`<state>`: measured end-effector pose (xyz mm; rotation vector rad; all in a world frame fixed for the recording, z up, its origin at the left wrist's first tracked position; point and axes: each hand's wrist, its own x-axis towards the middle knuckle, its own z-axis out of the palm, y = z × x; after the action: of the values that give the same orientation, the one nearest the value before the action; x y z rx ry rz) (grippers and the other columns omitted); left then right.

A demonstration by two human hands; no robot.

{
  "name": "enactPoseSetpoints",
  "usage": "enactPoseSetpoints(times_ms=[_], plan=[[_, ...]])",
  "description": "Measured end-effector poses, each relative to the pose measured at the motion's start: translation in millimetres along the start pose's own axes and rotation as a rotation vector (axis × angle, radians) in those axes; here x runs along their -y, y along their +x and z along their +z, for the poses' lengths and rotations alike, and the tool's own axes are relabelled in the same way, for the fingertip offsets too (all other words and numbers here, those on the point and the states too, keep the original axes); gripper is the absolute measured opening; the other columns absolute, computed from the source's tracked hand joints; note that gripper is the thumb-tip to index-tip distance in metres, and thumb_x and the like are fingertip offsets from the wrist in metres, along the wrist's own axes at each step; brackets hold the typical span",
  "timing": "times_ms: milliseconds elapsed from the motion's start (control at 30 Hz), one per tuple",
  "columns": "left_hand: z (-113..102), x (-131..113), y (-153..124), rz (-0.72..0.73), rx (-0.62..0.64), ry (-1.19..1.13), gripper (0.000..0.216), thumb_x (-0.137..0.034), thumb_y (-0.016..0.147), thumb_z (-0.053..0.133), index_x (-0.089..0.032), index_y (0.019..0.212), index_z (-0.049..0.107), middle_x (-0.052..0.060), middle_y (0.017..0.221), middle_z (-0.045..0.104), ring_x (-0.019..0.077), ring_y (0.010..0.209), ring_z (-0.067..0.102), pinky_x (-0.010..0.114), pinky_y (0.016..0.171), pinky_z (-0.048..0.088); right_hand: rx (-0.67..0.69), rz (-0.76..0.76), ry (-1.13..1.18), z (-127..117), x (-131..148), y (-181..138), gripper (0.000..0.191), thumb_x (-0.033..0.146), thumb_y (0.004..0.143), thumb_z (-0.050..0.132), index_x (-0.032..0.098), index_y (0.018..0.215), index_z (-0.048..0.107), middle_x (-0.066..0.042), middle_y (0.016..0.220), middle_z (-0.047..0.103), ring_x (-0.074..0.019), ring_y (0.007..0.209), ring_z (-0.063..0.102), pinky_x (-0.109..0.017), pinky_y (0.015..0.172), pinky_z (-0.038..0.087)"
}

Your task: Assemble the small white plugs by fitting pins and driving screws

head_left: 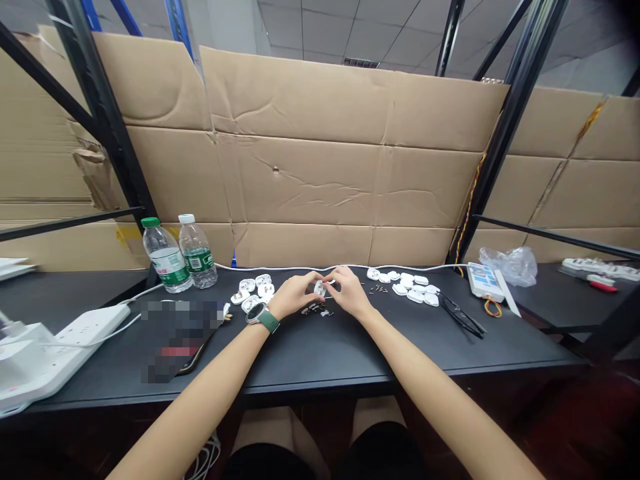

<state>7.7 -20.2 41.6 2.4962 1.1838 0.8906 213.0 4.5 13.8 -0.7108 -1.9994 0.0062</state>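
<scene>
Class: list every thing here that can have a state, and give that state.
Left hand: pinching the plug piece.
Right hand: pinching the same piece.
Plug piece: held between both hands.
Green-capped bottle: upright, capped.
White-capped bottle: upright, capped.
Watch: strapped on left wrist.
Plastic bag: crumpled.
Screws: loose on the table.

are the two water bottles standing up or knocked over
Upright. The green-capped bottle and the white-capped bottle both stand on their bases on the black table, caps on top, side by side.
</scene>
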Motion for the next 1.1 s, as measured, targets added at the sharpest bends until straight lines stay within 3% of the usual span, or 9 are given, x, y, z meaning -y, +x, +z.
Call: enactPoseSetpoints(times_ms=[1100], plan=[[0.1,1.2,1.3,0.053,0.027,0.091,0.036,-0.042,0.09,0.065,-0.025,0.121,0.061,0.002,0.098,0.072,0.0194,0.078,0.067,0.025,0.069,0.043,0.073,-0.031,-0.211,-1.2,-2.2,1.1,0.014,0.027,0.099,0.057,0.02,0.093,0.068,-0.008,0.093,0.065,-0.0232,0.091,0.057,-0.037,0.083,0.045]])
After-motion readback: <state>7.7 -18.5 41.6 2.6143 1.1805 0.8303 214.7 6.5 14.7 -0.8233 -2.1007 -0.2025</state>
